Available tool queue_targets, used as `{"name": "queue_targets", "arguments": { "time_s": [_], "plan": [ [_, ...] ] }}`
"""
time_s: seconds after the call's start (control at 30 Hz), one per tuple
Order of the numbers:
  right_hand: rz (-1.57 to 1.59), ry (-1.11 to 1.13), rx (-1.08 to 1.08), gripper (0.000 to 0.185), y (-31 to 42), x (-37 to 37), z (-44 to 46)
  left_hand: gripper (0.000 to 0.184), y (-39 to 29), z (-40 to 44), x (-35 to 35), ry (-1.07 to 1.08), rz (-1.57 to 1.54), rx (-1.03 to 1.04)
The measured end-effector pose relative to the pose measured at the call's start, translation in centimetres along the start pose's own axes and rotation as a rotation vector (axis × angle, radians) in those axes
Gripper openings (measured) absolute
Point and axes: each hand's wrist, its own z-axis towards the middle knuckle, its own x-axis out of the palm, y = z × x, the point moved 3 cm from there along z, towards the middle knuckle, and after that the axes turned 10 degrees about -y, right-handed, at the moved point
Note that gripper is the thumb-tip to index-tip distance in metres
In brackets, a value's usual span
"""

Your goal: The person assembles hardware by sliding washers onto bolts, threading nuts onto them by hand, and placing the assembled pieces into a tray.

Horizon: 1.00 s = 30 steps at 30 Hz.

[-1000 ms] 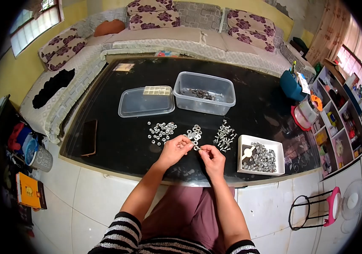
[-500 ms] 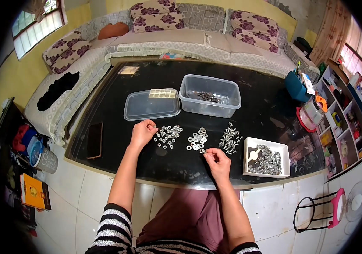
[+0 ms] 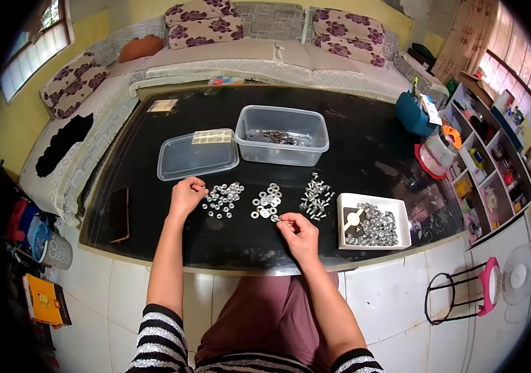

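My left hand [image 3: 186, 196] is at the left edge of a loose pile of small metal nuts [image 3: 224, 199]. Its thumb and index finger are pinched together, and what they hold is too small to make out. My right hand [image 3: 298, 236] pinches a flat metal washer [image 3: 275, 218] at the near edge of the washer pile [image 3: 267, 202]. Right of the washers lies a heap of short screws [image 3: 317, 198]. A white box [image 3: 406, 239] beyond my right hand holds many small metal parts and a pale strip.
Behind the piles stands a clear plastic tub [image 3: 282, 155] with dark small parts inside, beside its lid [image 3: 197, 163]. A phone [image 3: 119, 214] lies at the table's left. A teal holder [image 3: 416, 115] and a pink-based container [image 3: 438, 154] stand at the right edge.
The view has turned slightly, so the scene sits further left. Both hands keep about the same places over the piles, still pinched.
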Motion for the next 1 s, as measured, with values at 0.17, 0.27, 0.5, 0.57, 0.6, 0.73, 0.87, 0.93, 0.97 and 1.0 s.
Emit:
{"name": "queue_targets", "arguments": {
  "time_s": [0.17,0.27,0.5,0.57,0.6,0.73,0.87,0.93,0.97,1.0],
  "plan": [
    [-0.015,-0.003,-0.022,0.011,0.0,0.0,0.0,0.014,-1.6,-1.1,0.7,-0.076,-0.028,0.038],
    [-0.011,0.006,-0.015,0.011,-0.1,0.1,0.0,0.013,-4.5,-3.2,2.2,-0.026,-0.255,0.085],
    [0.012,-0.002,0.038,0.013,0.1,-0.7,0.2,0.008,-8.0,-8.4,8.3,0.265,-0.614,0.022],
    [0.055,-0.020,0.052,0.013,0.2,-1.4,0.5,0.008,-7.5,-9.0,9.6,0.296,-0.763,-0.024],
    [0.058,-0.002,0.056,0.013,0.3,-1.9,0.6,0.007,-7.4,-9.3,9.4,0.292,-0.701,-0.004],
    [-0.073,0.017,-0.030,0.012,1.7,-4.1,2.2,0.005,-7.0,-9.4,9.5,0.282,-0.613,0.069],
    [-0.351,0.021,-0.199,0.013,3.7,-7.1,4.9,0.006,-7.1,-9.4,9.6,0.279,-0.609,0.076],
    [-0.551,0.090,-0.322,0.014,4.2,-8.2,6.2,0.006,-7.4,-9.5,9.4,0.292,-0.580,0.059],
    [-0.553,0.091,-0.324,0.014,4.0,-8.7,6.6,0.006,-7.4,-9.5,9.4,0.292,-0.583,0.058],
    [-0.633,0.174,-0.341,0.014,3.6,-8.9,6.8,0.006,-7.4,-9.5,9.4,0.291,-0.584,0.060]
  ]
}}
